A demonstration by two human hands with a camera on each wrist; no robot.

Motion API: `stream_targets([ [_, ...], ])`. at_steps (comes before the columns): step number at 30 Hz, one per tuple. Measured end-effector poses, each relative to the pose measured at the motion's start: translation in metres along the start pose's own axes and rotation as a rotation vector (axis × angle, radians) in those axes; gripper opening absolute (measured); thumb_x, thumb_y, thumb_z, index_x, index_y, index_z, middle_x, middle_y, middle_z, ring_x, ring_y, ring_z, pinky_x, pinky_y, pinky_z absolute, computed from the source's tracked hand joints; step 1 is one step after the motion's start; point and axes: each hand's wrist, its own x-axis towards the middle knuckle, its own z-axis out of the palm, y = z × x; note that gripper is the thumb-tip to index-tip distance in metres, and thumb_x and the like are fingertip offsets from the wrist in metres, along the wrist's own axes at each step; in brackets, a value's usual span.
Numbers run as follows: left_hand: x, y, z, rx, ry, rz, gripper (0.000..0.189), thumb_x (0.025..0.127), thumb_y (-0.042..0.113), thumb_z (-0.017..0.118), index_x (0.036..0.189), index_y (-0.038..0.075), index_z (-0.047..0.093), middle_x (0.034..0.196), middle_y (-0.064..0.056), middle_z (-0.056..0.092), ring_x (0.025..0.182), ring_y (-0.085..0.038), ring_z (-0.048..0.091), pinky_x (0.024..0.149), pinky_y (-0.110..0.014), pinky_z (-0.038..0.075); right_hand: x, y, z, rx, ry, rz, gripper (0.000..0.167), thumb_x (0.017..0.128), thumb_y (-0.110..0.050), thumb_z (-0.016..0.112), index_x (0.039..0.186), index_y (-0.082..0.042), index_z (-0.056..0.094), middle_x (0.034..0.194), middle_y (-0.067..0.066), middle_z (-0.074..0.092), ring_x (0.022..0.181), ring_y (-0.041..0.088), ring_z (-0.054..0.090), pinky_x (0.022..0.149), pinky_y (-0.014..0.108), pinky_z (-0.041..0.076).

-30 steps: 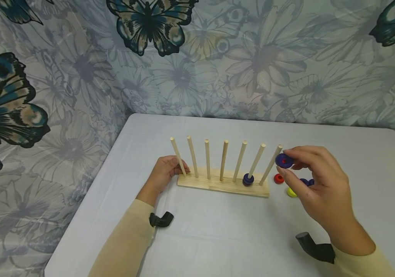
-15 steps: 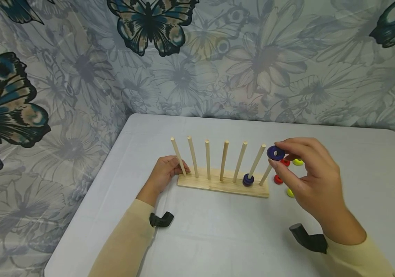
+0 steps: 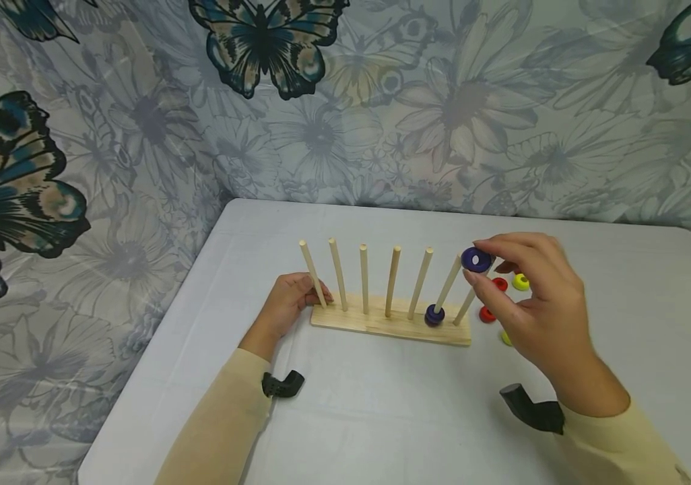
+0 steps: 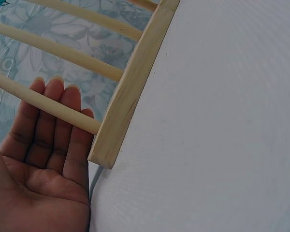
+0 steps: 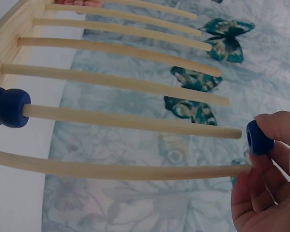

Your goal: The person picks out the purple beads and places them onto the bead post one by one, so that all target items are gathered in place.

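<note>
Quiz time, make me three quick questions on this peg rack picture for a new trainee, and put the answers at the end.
1. How many pegs stand on the wooden base?
2. True or false: the right hand is pinching a red ring.
3. Counting from the person's right, which peg carries the two blue rings?
A) first
B) second
C) fifth

Key:
1. Seven.
2. False; it pinches a single blue ring.
3. B.
</note>
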Motion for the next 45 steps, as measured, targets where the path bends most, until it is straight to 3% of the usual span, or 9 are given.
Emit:
stream_targets([
  [20, 0.0, 0.0, 0.0, -0.022, -0.006, 0.004, 0.095, 0.095, 0.065, 0.072, 0.103, -0.029, 0.06, 0.093, -0.007, 0.078, 0.089, -0.018, 0.077, 0.084, -0.032, 0.064, 0.002, 0.006, 0.013, 0.015, -0.008, 0.037, 0.067, 0.105, -0.058, 0.07, 0.116, 0.008, 0.077, 0.111, 0.021, 0.071, 0.092, 0.027, 0.055, 0.081, 0.019, 0.043],
  [27, 0.0, -0.001, -0.001, -0.023, -0.01, 0.011, 0.095, 0.096, 0.064, 0.071, 0.103, -0.03, 0.059, 0.093, -0.006, 0.078, 0.089, -0.018, 0.077, 0.084, -0.032, 0.063, 0.001, 0.01, 0.015, 0.049, -0.012, 0.049, 0.067, 0.104, -0.058, 0.071, 0.117, 0.007, 0.078, 0.111, 0.02, 0.071, 0.094, 0.024, 0.056, 0.078, 0.018, 0.045],
  [29, 0.0, -0.001, -0.001, -0.026, -0.011, 0.015, 0.093, 0.096, 0.063, 0.071, 0.103, -0.029, 0.06, 0.093, -0.007, 0.078, 0.09, -0.018, 0.077, 0.084, -0.032, 0.063, 0.0, 0.011, 0.014, 0.069, -0.025, 0.061, 0.058, 0.103, -0.049, 0.076, 0.118, 0.007, 0.078, 0.113, 0.019, 0.071, 0.097, 0.023, 0.058, 0.078, 0.018, 0.046],
  [32, 0.0, -0.001, -0.001, -0.028, -0.006, 0.01, 0.094, 0.095, 0.064, 0.071, 0.102, -0.029, 0.06, 0.093, -0.007, 0.078, 0.089, -0.019, 0.077, 0.084, -0.032, 0.064, 0.0, 0.012, 0.012, 0.062, -0.07, 0.08, 0.039, 0.098, -0.024, 0.083, 0.122, 0.006, 0.077, 0.116, 0.018, 0.071, 0.1, 0.021, 0.059, 0.08, 0.02, 0.047],
  [35, 0.0, -0.002, -0.002, -0.024, 0.0, 0.001, 0.095, 0.094, 0.065, 0.072, 0.102, -0.029, 0.061, 0.092, -0.007, 0.078, 0.089, -0.019, 0.077, 0.083, -0.032, 0.064, 0.0, 0.013, 0.011, 0.058, -0.093, 0.086, 0.036, 0.088, 0.001, 0.083, 0.124, 0.006, 0.076, 0.117, 0.017, 0.071, 0.101, 0.021, 0.059, 0.081, 0.021, 0.047],
  [45, 0.0, -0.001, -0.001, -0.009, -0.003, 0.011, 0.093, 0.095, 0.066, 0.072, 0.101, -0.027, 0.063, 0.092, -0.007, 0.078, 0.088, -0.019, 0.077, 0.083, -0.033, 0.064, -0.001, 0.013, 0.009, 0.111, -0.085, 0.132, 0.035, 0.087, 0.014, 0.08, 0.122, 0.008, 0.075, 0.115, 0.016, 0.072, 0.101, 0.018, 0.059, 0.084, 0.023, 0.05],
])
